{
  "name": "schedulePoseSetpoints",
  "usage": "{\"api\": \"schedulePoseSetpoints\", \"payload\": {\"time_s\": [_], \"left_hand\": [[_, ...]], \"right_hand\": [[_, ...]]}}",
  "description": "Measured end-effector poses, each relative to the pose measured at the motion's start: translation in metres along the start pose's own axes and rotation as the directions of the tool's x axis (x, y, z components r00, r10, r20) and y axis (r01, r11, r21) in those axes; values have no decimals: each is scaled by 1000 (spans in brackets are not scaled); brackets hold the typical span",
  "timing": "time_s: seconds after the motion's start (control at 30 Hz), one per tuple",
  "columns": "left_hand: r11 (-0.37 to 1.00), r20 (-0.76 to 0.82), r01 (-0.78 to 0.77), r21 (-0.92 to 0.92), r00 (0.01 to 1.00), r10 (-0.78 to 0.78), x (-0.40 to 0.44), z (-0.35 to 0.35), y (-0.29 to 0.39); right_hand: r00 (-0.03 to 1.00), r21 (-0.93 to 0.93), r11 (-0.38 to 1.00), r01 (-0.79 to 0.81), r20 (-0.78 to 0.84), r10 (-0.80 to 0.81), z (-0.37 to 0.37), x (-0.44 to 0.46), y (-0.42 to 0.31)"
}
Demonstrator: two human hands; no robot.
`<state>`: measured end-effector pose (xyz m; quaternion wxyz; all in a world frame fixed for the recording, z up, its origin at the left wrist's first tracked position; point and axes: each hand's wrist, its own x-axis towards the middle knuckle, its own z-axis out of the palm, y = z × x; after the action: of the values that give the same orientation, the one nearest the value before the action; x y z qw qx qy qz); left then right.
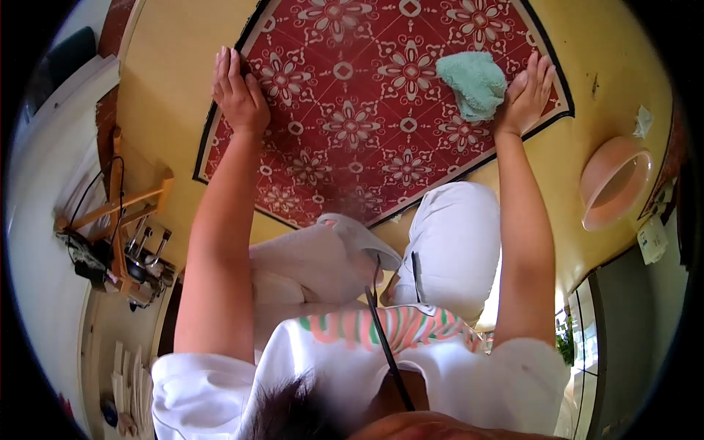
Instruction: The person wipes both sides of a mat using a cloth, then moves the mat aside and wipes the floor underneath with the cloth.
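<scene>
A red mat (352,95) with white flower patterns and a dark border lies on the yellow floor. On its left edge my left hand (240,95) lies flat, fingers stretched out and holding nothing. My right hand (526,95) rests at the mat's right edge with its fingers extended. A crumpled light green cloth (475,84) lies on the mat just left of my right hand, against or very near the thumb side; whether they touch is hard to tell.
A pink plastic basin (616,182) stands on the floor at the right, with a scrap of white paper (644,122) behind it. To the left is a wooden stool frame (121,209) with a black cable and metal utensils. My knees are at the mat's near edge.
</scene>
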<state>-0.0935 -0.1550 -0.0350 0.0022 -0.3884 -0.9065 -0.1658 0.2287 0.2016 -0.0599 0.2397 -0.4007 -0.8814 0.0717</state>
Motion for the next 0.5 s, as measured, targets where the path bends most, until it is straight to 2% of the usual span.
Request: {"api": "schedulePoseSetpoints", "payload": {"time_s": [0.2,0.33,0.37,0.4,0.43,0.47,0.5], "left_hand": [[999,101,3,33,995,-6,2,-3,-2],[997,222,21,-79,975,-3,7,-18,1],[993,280,-108,-44,953,116,13,-32,19],[941,551,-301,-152,765,334,13,-41,22],[843,727,-437,-314,461,509,14,-44,24],[686,743,-464,-560,85,664,14,-31,43],[436,483,-565,-701,74,873,0,-23,55]], "right_hand": [[999,-33,999,-30,-41,29,7,1,1],[998,-75,997,2,-68,-7,10,4,4],[998,-82,997,10,-59,-14,9,2,3],[999,-96,995,17,-42,-21,7,-1,4],[999,-112,993,25,-31,-29,6,-1,4],[999,-134,991,32,-31,-36,7,1,6],[998,-136,990,34,-40,-39,8,4,6]]}}
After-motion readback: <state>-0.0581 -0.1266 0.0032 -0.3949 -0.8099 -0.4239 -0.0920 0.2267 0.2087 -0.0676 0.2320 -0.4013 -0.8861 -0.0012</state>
